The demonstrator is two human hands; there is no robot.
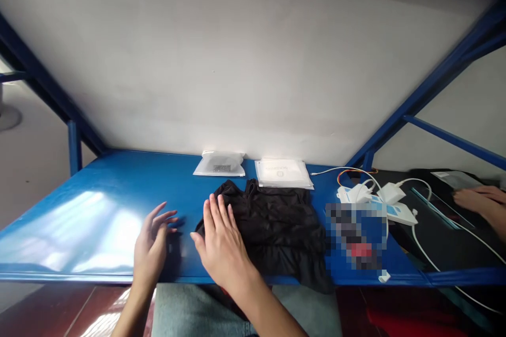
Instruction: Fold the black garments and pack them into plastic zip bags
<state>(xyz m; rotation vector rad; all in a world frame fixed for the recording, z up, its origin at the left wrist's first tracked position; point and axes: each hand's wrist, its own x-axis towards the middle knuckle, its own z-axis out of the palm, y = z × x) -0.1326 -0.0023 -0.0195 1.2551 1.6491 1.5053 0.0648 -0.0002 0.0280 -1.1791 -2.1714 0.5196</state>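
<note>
A black garment (282, 221) lies spread on the blue surface, wrinkled, with its lower right corner hanging over the front edge. My right hand (221, 239) rests flat on the garment's left part, palm down, fingers stretched out. To the left, my left hand (152, 242) hovers just over the bare blue surface, apart from the garment, its fingers loosely spread and holding nothing. Behind the garment lie two plastic pouches: a frosted one (220, 163) with a dark label, and a flatter white one (283, 172) that touches the garment's back edge.
A white power strip (395, 211) with chargers and cables lies to the right, beside a blurred-out patch. Blue metal bars (389, 131) slope down at both sides. At far right, another person's hands (480, 199) are over a black surface with a grey pouch (454, 179).
</note>
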